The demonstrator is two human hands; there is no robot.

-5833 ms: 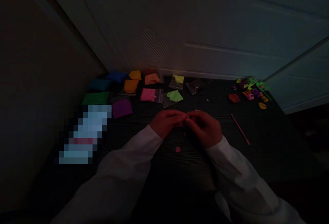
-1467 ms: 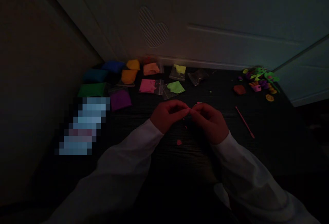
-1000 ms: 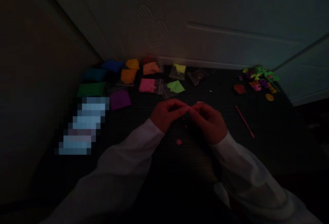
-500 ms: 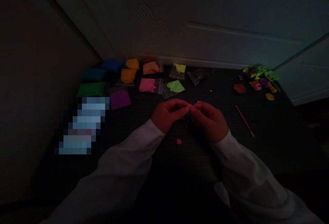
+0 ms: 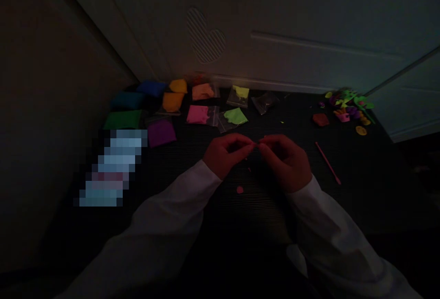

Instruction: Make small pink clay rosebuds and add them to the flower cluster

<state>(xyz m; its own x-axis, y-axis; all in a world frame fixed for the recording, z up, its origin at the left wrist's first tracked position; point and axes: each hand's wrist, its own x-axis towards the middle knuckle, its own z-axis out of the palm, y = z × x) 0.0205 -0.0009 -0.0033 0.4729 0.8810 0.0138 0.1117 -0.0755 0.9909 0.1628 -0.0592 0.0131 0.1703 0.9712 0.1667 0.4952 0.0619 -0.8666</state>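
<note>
In dim light, my left hand (image 5: 222, 156) is closed in a pinch on a small piece of pink clay (image 5: 255, 144). My right hand (image 5: 288, 162) faces it, thumb and forefinger pinched at the other side of the same piece. The fingertips almost meet, and most of the clay is hidden between them. Below the hands, on the dark table, lies a flat round bit of pink clay (image 5: 239, 190). Tiny pink crumbs (image 5: 249, 169) are scattered just above it. To the right of my right hand rests a thin pink modelling stick (image 5: 327, 163).
Bags of coloured clay line the back, among them pink (image 5: 197, 114), light green (image 5: 235, 116), orange (image 5: 172, 102) and purple (image 5: 161, 133). A blurred-out bright panel (image 5: 115, 166) is at left. Small clay figures (image 5: 349, 104) and a red lump (image 5: 321, 119) sit back right, before the white panel (image 5: 309, 6).
My right hand has shifted slightly to the right, so the fingertips are a little further apart. Less of the pink clay shows between them now.
</note>
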